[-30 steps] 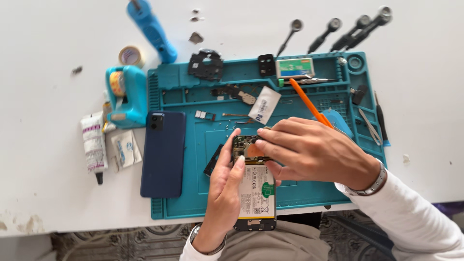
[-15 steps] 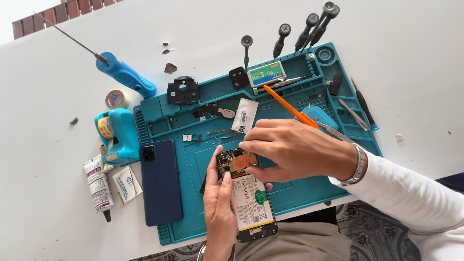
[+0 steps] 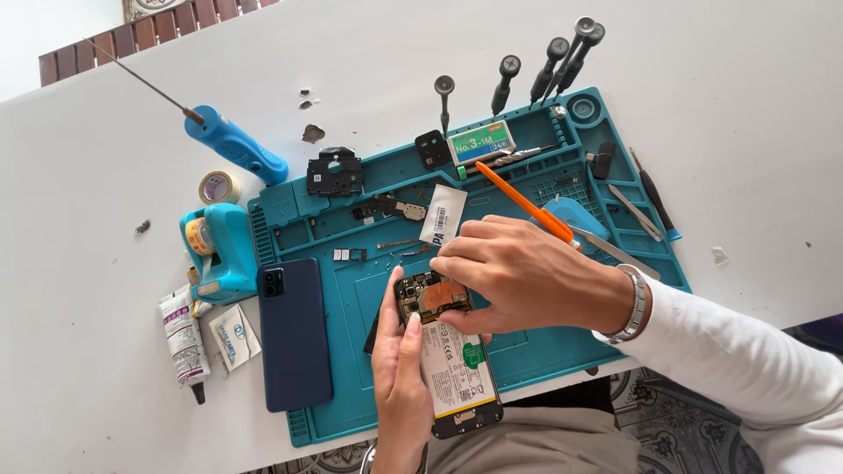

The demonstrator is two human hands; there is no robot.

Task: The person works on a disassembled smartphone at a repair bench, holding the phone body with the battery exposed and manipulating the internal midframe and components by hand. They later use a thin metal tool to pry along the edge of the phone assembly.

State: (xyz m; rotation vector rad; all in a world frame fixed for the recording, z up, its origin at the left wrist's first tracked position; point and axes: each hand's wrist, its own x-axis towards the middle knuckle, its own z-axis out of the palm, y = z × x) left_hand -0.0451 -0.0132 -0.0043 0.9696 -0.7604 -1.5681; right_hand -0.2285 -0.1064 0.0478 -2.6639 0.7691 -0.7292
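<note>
gripping the opened phone (image 3: 443, 351) by its edge, the left hand (image 3: 399, 377) steadies it while the right hand (image 3: 527, 276) pinches at the exposed board, back cover (image 3: 294, 333) already off.

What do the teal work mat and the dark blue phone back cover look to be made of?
Teal work mat: probably silicone or soft rubber, matte, with moulded compartments and ridges. Dark blue phone back cover: likely plastic with a smooth satin finish and faint sheen; glass can't be excluded.

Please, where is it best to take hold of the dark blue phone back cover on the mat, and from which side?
Probably by its two long edges near the middle, coming from above: the dark blue back cover lies flat on the teal mat, and neither hand touches it.
</note>
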